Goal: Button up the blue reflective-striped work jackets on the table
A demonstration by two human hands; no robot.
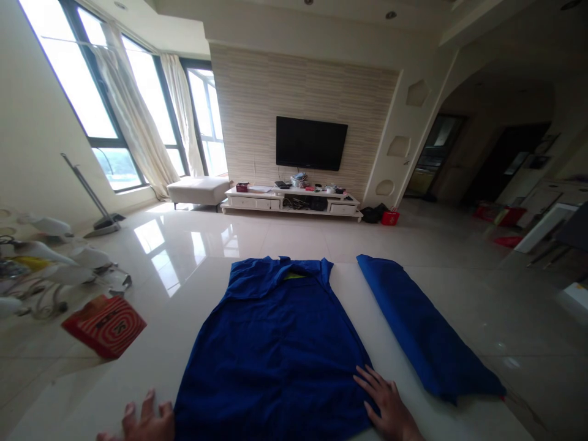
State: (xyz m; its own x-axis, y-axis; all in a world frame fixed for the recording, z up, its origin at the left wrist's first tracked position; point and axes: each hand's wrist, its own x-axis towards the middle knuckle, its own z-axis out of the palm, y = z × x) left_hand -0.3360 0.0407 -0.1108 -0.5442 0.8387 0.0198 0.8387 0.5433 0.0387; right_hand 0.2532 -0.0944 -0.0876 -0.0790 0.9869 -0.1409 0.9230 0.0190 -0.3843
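Note:
A blue garment (pixel 280 343) lies spread on the white table, its narrower end away from me and partly folded over. A bit of yellow-green shows in the opening at that end. My right hand (pixel 386 398) rests on the garment's lower right edge, fingers spread. Beside its lower left edge, my left hand (pixel 149 419) has its fingers apart on the table, and the frame's bottom cuts it off. To the right lies a second blue cloth piece (pixel 427 331), folded into a long strip, apart from both hands.
The white table (pixel 124 392) lies under the cloth. A red printed bag (pixel 105 324) stands at its left, near a fallen-looking white lamp fixture (pixel 68 263). Farther off are a low TV cabinet (pixel 294 202), a padded bench (pixel 199 191) and a dustpan (pixel 105 223).

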